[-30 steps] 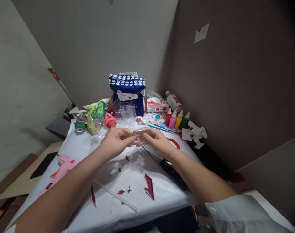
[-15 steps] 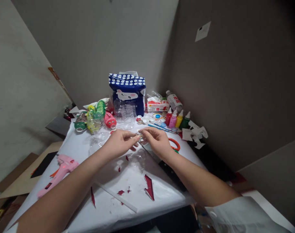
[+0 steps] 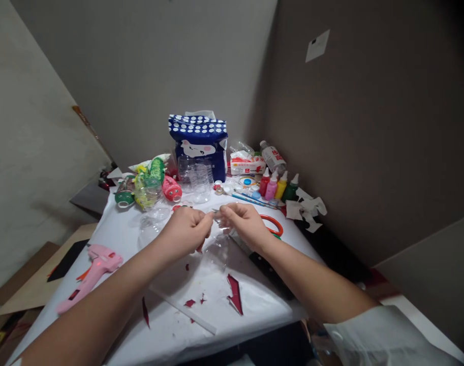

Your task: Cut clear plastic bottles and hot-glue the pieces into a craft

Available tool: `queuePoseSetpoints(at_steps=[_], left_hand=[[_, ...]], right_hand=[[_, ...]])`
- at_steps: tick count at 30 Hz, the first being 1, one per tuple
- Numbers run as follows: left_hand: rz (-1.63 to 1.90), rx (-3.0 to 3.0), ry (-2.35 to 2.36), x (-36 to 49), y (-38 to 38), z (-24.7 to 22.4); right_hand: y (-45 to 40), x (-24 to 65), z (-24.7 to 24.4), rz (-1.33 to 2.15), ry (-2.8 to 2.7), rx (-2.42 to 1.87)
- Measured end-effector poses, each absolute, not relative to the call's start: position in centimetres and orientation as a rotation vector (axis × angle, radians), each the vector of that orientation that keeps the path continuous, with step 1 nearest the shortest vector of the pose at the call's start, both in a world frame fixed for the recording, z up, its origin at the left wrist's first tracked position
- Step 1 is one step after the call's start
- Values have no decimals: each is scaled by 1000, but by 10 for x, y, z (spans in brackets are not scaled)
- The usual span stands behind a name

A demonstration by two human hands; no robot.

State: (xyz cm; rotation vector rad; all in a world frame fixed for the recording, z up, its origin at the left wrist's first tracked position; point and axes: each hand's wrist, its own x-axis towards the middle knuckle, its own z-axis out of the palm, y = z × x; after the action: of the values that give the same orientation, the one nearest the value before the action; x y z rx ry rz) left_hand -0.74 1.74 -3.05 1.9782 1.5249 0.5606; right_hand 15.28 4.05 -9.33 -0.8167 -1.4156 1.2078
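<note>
Worktop point(image 3: 254, 310), white-covered, spans the lower middle of the frame; a blue bag point(image 3: 198, 137) stands beyond, upper centre. At mid-frame, the left hand point(image 3: 188, 229) and right hand point(image 3: 245, 223) pinch a clear plastic piece point(image 3: 224, 226) between them, at their fingertips.

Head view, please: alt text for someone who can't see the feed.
Left hand and right hand pinch what looks like clear plastic between them, above a white-covered table. A pink glue gun lies to the left, with dark red scraps nearer the person. Beyond the hands stand a blue bag and four small bottles: red, pink, yellow and green.
</note>
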Motion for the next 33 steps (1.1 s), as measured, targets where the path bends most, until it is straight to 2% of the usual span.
queuePoseSetpoints(at_steps=[4,9,20,26,33], left_hand=[[576,1981,1441,-7,21,-34],[332,1720,1249,-12,28,-35],[380,1756,1237,-19,18,-16],[450,1707,1254,-23,26,-17],[265,1753,1236,-27,28,-14]], right_hand=[[37,152,-93,1118,-1410,-825],[32,149,-93,1036,-1408,-852],[39,159,-87,1386,-1641,-595],[39,158,-88,1382,-1604,-629],[37,156,-91,1375,-1561,-743]])
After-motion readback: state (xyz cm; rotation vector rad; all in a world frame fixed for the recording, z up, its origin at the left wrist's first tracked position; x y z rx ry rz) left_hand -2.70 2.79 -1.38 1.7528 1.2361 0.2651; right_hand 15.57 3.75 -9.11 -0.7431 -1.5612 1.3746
